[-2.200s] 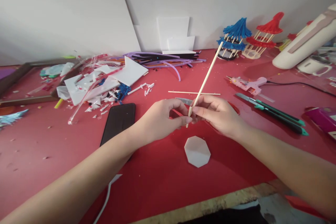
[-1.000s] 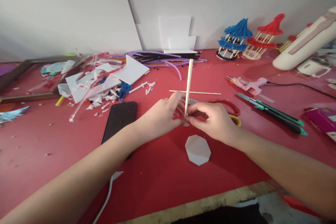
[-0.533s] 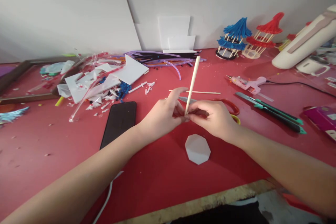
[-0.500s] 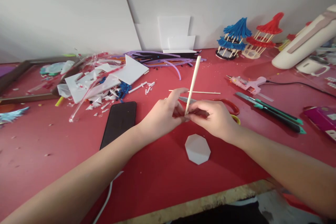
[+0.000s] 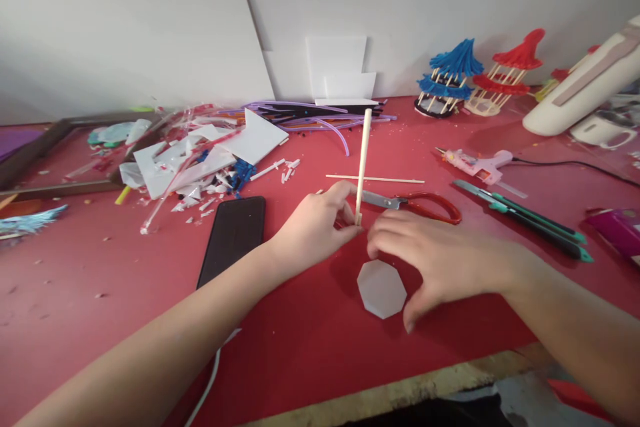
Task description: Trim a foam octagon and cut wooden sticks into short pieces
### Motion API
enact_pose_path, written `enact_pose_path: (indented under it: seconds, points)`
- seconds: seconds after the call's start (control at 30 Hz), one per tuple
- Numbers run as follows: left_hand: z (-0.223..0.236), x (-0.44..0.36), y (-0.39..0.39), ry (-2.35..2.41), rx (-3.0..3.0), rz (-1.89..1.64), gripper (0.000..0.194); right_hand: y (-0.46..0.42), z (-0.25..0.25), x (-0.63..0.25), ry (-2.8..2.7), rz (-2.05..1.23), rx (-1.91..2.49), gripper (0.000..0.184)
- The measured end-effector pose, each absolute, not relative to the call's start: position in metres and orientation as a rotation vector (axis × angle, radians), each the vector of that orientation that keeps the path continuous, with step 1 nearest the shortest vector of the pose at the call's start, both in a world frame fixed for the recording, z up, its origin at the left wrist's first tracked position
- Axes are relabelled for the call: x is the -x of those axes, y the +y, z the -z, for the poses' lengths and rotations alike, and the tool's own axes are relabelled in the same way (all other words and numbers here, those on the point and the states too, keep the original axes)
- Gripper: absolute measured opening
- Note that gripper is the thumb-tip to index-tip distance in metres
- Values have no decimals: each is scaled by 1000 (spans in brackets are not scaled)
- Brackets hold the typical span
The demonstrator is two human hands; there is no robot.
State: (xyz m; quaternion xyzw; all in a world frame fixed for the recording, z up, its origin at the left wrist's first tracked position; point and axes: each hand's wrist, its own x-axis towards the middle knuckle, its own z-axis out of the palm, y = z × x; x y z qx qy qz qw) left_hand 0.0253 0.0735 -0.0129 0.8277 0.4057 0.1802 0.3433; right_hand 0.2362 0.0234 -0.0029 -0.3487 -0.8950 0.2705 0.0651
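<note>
My left hand [image 5: 320, 223] pinches the lower end of a pale wooden stick [image 5: 365, 160], which points upward. Over the red table, my right hand [image 5: 430, 253] is off the stick, thumb and fingers spread around the upper and right sides of a white octagon piece [image 5: 383, 289]. That piece lies flat, and I cannot tell whether the fingers touch it. Just beyond the hands are red-handled scissors [image 5: 425, 205], partly hidden by my right hand. Another thin stick [image 5: 390, 179] lies behind them.
A black phone [image 5: 233, 237] lies left of my hands. To the right are a utility knife [image 5: 520, 219] and a pink glue gun [image 5: 477, 163]. White scraps [image 5: 200, 167] crowd the back left; blue [image 5: 445, 77] and red [image 5: 507, 73] pagoda models stand at the back right.
My right hand has let go of the stick's lower end, opened, and moved down and right to the octagon. The left hand keeps the stick, now more upright.
</note>
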Motion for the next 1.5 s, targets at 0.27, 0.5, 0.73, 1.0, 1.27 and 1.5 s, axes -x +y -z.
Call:
enact_pose_path:
  seconds: [0.27, 0.5, 0.73, 1.0, 1.27, 1.5]
  points:
    - [15, -26, 76, 1035, -2227, -424, 8, 31, 0, -249, -2657, -799, 1038, 44]
    - [19, -24, 80, 991, -2122, -441, 9, 102, 13, -299, -2094, -264, 1672, 44]
    - [22, -21, 80, 953, -2095, -466, 6, 170, 35, -264, -2135, -258, 1749, 27]
    - [24, -22, 78, 950, -2113, -494, 8, 154, 12, -247, -2125, -216, 1787, 21]
    - [26, -22, 74, 964, -2116, -500, 12, 69, -4, -278, -2512, -425, 2064, 13]
    - [29, -21, 72, 946, -2125, -533, 22, 45, 6, -279, -2508, -386, 2098, 20]
